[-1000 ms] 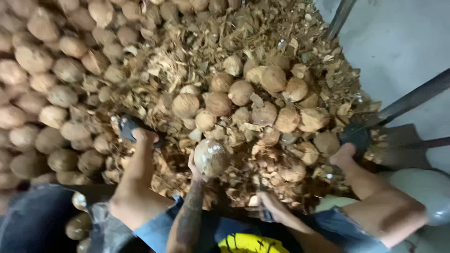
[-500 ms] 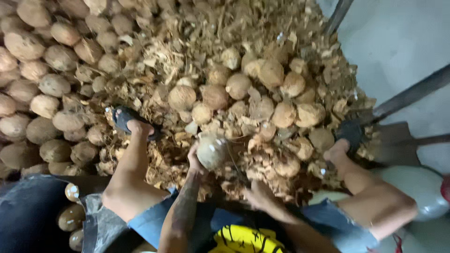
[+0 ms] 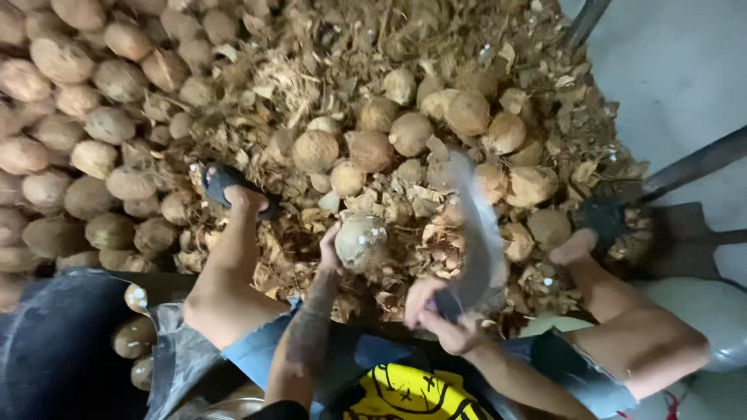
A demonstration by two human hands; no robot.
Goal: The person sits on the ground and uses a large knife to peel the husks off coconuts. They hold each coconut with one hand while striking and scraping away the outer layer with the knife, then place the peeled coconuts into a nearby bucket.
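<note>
While left hand (image 3: 331,253) cups coconut (image 3: 361,239), blade (image 3: 476,233) seemingly raised

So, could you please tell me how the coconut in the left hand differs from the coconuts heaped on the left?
The held coconut looks pale and greyish, gripped by the left hand beside the right hand's blurred blade. The piled coconuts are browner, lying untouched together. The held one seems slightly smaller. Both are roundish.

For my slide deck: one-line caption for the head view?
Left hand holds a coconut over a husk pile while right hand swings a blurred blade.
</note>
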